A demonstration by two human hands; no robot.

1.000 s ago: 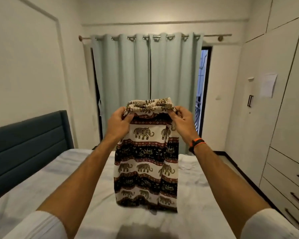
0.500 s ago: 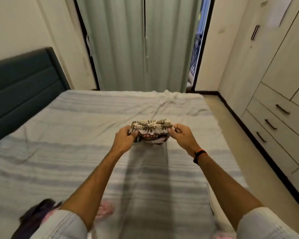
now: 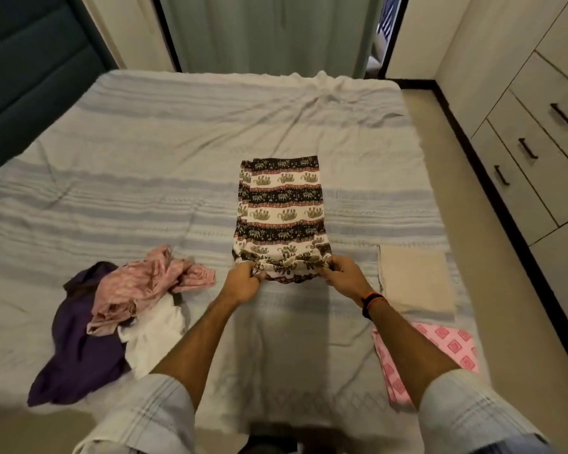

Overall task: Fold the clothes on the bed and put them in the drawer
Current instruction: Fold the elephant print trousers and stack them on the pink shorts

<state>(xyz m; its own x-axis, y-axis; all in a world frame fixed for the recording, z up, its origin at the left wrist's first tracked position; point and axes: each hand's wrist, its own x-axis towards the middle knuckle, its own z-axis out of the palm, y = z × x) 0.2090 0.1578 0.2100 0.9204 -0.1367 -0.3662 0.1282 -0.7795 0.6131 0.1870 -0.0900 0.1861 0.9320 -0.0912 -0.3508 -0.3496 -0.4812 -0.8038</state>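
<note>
Elephant-print garment (image 3: pixel 281 211) now lies flat mid-bed, no longer held up bunched; left hand (image 3: pixel 243 283) and right hand (image 3: pixel 345 280) each pinch its near waistband. Unfolded clothes pile (image 3: pixel 112 316) lies left, beige fold (image 3: pixel 413 280) and pink fold (image 3: pixel 446 348) right, on the striped bed (image 3: pixel 177 158); drawers (image 3: pixel 522 152) flank right.

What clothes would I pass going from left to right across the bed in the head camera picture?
Purple garment → crumpled pink garment → elephant-print garment, gripped at its near edge by the left hand and right hand → folded beige cloth. The white piece and pink patterned cloth overlap others, so they are left out.
</note>
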